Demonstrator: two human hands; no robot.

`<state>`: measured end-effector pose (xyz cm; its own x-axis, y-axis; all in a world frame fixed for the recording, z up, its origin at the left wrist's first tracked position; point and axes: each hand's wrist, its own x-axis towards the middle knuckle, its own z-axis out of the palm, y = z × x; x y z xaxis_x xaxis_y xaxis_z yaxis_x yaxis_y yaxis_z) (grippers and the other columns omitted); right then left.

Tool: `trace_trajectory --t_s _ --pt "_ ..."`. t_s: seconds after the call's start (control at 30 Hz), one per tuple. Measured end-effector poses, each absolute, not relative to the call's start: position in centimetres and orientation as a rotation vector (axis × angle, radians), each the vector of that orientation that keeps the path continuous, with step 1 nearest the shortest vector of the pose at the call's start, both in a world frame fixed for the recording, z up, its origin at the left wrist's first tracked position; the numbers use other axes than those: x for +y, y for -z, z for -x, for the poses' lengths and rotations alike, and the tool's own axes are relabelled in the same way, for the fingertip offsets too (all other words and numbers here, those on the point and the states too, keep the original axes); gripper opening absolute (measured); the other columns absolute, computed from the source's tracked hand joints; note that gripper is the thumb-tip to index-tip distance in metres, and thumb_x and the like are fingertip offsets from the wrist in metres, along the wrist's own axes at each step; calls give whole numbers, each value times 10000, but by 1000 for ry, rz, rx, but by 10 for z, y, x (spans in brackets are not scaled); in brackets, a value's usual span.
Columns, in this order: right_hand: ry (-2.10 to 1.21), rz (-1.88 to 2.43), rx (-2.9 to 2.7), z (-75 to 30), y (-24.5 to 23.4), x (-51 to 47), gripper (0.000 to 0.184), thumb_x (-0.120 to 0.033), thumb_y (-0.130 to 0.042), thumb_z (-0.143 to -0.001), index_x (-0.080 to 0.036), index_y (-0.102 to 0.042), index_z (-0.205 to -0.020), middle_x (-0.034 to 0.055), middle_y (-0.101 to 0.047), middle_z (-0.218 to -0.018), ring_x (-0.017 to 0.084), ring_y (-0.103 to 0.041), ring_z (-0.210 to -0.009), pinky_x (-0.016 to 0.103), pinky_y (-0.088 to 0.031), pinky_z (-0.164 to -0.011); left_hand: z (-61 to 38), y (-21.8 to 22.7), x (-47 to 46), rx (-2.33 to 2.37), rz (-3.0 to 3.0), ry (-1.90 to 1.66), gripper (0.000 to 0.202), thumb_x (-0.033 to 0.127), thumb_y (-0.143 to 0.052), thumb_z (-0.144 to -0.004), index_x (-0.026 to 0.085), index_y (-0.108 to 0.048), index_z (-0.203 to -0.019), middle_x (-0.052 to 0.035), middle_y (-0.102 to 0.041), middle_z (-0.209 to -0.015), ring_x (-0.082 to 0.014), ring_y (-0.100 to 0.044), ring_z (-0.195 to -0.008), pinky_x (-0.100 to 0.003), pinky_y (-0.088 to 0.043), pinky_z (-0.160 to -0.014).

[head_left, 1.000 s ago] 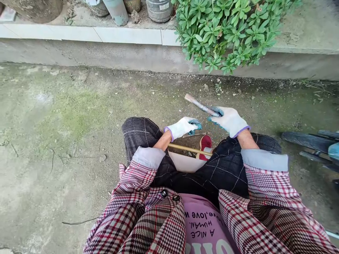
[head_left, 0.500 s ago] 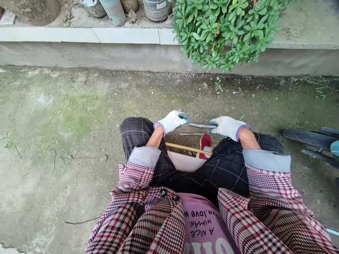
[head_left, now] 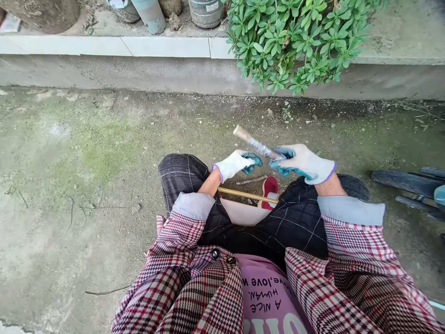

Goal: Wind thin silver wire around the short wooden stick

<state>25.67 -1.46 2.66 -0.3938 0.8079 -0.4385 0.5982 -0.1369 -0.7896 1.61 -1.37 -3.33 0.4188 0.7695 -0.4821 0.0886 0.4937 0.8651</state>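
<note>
I sit with both hands in white gloves with teal palms, held out over my knees. My right hand (head_left: 302,163) is closed round one end of a short stick wound with grey wire or tape (head_left: 255,144); its free pale end points up and to the left. My left hand (head_left: 238,164) hangs just left of the stick with fingers curled and loosely apart, holding nothing. Under my hands a thin yellow rod (head_left: 248,195) runs across between my knees, above a red shoe (head_left: 269,189). A small grey stick (head_left: 251,180) lies on the ground there.
A low concrete kerb (head_left: 139,69) runs across the far side with a leafy green plant (head_left: 295,37) hanging over it and pots (head_left: 205,11) behind. Dark objects (head_left: 406,185) lie at the right edge. The concrete ground (head_left: 86,153) is mossy with scattered twigs.
Half a second ago both hands held the wound stick level between them. My left hand has let go, and my right hand has tipped the stick's free end up and to the left.
</note>
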Motion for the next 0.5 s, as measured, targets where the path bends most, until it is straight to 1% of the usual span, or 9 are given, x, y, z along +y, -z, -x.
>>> trace_trajectory --t_s 0.07,0.13,0.2,0.23,0.3,0.33,0.4,0.47,0.5 --pt "-1448 1718 -1778 -254 -24 -11 304 -495 -789 -764 -260 -745 -953 23 -699 -800 219 -603 -672 363 -538 -625 -20 33 -17 1048 -1014 -487 168 51 -648 -866 131 -781 -800 -6 -682 -639 -101 -582 -577 -244 -493 -611" --pt "-1280 1830 -1813 -251 -19 -7 329 -459 -759 -801 -244 -768 -1049 43 -735 -847 240 -639 -705 371 -550 -652 -20 32 -18 1065 -1058 -469 146 61 -658 -858 120 -791 -847 5 -685 -653 -85 -571 -581 -221 -478 -609" --pt "-1036 1973 -2016 -249 -15 -3 387 -407 -719 -834 -218 -782 -1165 72 -785 -957 273 -697 -802 369 -550 -721 -17 30 -18 1075 -1110 -431 137 79 -663 -860 113 -794 -883 10 -684 -669 -82 -573 -595 -211 -474 -611" --pt "-913 2042 -2151 -248 -13 -1 400 -386 -702 -846 -209 -784 -1195 88 -800 -1014 291 -719 -861 366 -541 -754 -15 29 -17 1081 -1139 -410 141 82 -659 -861 110 -794 -893 11 -682 -676 -82 -574 -603 -210 -474 -614" --pt "-754 2133 -2427 -248 -9 1 371 -362 -668 -874 -204 -784 -1190 116 -809 -1085 312 -734 -941 361 -514 -784 -11 30 -14 1118 -1200 -388 138 81 -655 -857 116 -787 -878 16 -671 -679 -83 -567 -602 -215 -467 -613" --pt "-743 2143 -2552 -249 -8 2 342 -356 -654 -889 -203 -781 -1168 126 -808 -1094 310 -732 -946 358 -498 -776 -8 31 -12 1150 -1233 -382 123 85 -662 -852 123 -779 -852 21 -657 -665 -83 -554 -589 -217 -453 -600" --pt "-815 2118 -2726 -252 -6 0 279 -335 -650 -895 -196 -778 -1099 134 -805 -1063 285 -716 -893 351 -464 -738 -4 35 -9 1222 -1294 -383 106 105 -684 -844 139 -747 -767 39 -605 -607 -82 -505 -552 -222 -407 -567" --pt "-939 2064 -2810 -256 -5 -5 207 -298 -673 -861 -192 -777 -1004 115 -796 -961 247 -683 -804 345 -438 -699 0 38 -6 1266 -1309 -417 145 104 -691 -836 147 -711 -699 51 -567 -572 -74 -465 -533 -223 -379 -558" --pt "-1014 2012 -2823 -258 -4 -7 173 -287 -691 -833 -196 -777 -953 92 -783 -890 231 -663 -760 341 -430 -681 2 39 -5 1278 -1291 -443 154 93 -687 -831 146 -704 -687 54 -567 -574 -68 -457 -532 -221 -379 -563"
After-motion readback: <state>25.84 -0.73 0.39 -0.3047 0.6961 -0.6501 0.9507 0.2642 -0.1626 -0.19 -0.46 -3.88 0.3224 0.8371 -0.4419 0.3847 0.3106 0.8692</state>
